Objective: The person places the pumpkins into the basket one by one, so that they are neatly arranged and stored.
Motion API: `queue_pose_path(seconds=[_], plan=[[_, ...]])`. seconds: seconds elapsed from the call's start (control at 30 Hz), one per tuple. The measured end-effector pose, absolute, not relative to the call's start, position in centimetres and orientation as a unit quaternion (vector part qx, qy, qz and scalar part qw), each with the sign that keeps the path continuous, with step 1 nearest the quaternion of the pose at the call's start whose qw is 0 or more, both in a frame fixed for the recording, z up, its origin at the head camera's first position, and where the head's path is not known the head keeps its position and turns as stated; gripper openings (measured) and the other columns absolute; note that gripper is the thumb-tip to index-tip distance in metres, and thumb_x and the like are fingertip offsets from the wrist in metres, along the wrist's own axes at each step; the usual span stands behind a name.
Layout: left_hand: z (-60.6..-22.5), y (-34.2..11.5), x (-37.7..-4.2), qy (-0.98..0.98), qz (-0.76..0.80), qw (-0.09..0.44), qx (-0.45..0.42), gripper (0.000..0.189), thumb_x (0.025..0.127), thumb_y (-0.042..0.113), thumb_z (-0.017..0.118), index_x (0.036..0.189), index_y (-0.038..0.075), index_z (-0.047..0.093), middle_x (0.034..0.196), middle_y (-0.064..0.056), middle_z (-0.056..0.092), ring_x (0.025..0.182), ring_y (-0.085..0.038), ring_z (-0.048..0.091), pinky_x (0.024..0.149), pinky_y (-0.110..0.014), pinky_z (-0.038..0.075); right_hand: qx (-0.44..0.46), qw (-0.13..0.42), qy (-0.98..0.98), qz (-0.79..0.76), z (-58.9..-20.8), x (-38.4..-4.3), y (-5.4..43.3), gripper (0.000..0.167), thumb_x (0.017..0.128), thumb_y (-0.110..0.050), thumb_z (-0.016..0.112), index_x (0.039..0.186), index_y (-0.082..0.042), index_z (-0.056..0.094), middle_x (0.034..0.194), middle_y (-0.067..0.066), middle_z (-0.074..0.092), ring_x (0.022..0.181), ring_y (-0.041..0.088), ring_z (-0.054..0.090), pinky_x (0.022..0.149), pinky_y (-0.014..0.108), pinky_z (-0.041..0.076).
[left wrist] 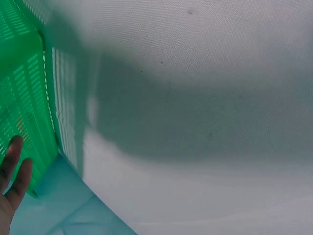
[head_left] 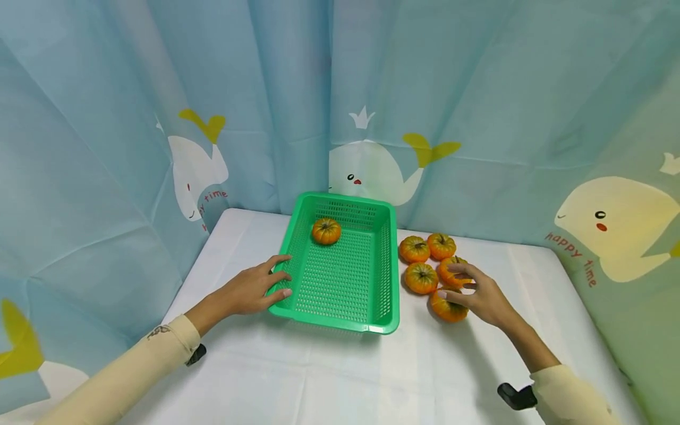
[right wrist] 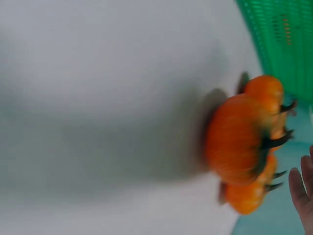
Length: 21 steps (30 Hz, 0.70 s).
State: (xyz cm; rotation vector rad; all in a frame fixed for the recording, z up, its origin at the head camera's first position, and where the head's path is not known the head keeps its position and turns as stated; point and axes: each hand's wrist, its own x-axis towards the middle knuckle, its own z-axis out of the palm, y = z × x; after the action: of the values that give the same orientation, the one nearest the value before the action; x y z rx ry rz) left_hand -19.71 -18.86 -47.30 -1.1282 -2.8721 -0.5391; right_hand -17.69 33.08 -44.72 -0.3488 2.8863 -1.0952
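Observation:
A green perforated plastic basket (head_left: 394, 271) stands on the white-covered table, with one small orange pumpkin (head_left: 326, 231) in its far left part. At the basket's left rim is my left hand (head_left: 255, 289), its fingers spread and reaching over the edge. Several more small pumpkins sit in a cluster right of the basket. My right hand (head_left: 486, 297) hovers over the nearest pumpkin (head_left: 448, 309), thumb and fingers apart, partly covering the pumpkin (head_left: 451, 271) behind it. In the right wrist view, the fingertips (right wrist: 296, 182) appear beside the stems of the clustered pumpkins (right wrist: 234, 142), with a gap between.
The far-side pumpkins (head_left: 414, 249) lie close to the basket's right wall. A blue curtain (head_left: 478, 88) printed with whales hangs behind and along both sides of the table (head_left: 329, 378). Black straps (head_left: 517, 396) show at the wrists.

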Motion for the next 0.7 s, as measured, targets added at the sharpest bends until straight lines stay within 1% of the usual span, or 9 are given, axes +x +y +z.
queue_pose_path(seconds=[0.13,0.27,0.37,0.53,0.7], plan=[[-47.4,-18.9,-19.7,-0.916,-0.174,0.009,-0.362,0.044,0.103,0.047,0.053,0.125,0.012,0.067,0.157,-0.013,0.038,0.103,-0.025,0.069,0.085,-0.044,0.055,-0.104,0.009,0.932,-0.348,-46.3,-17.0,34.0,0.067,0.089,-0.030,0.079,0.140,0.002,0.050,0.138,0.025,0.054,0.121,0.044,0.054,0.096,0.062,0.047],[-47.4,-18.8,-19.7,-0.916,-0.176,0.003,-0.361,0.044,0.103,0.047,0.053,0.126,0.012,0.067,0.157,-0.012,0.037,0.104,-0.025,0.068,0.085,-0.044,0.055,-0.087,0.006,0.935,-0.343,-47.9,-16.5,34.7,0.069,0.088,-0.031,0.080,0.140,0.003,0.050,0.138,0.026,0.053,0.122,0.046,0.053,0.095,0.062,0.048],[-47.5,-18.8,-19.7,-0.918,-0.174,-0.003,-0.357,0.045,0.103,0.048,0.053,0.127,0.013,0.067,0.158,-0.011,0.036,0.106,-0.025,0.068,0.087,-0.044,0.055,-0.078,0.003,0.937,-0.339,-48.8,-16.1,35.0,0.070,0.087,-0.028,0.081,0.139,0.006,0.050,0.136,0.029,0.051,0.121,0.047,0.052,0.093,0.060,0.049],[-47.5,-18.8,-19.7,-0.918,-0.175,-0.002,-0.356,0.045,0.103,0.048,0.052,0.127,0.013,0.067,0.158,-0.011,0.036,0.104,-0.023,0.069,0.086,-0.043,0.055,-0.077,0.004,0.939,-0.335,-49.7,-15.7,35.4,0.067,0.087,-0.019,0.081,0.140,0.007,0.049,0.133,0.030,0.050,0.118,0.047,0.054,0.088,0.056,0.053],[-47.3,-18.9,-19.7,-0.915,-0.178,0.002,-0.361,0.045,0.103,0.049,0.053,0.126,0.013,0.067,0.157,-0.011,0.036,0.101,-0.021,0.069,0.084,-0.042,0.055,-0.070,0.015,0.940,-0.334,-50.0,-15.6,35.6,0.067,0.086,-0.017,0.082,0.141,0.004,0.051,0.135,0.029,0.050,0.118,0.047,0.055,0.084,0.050,0.057]])
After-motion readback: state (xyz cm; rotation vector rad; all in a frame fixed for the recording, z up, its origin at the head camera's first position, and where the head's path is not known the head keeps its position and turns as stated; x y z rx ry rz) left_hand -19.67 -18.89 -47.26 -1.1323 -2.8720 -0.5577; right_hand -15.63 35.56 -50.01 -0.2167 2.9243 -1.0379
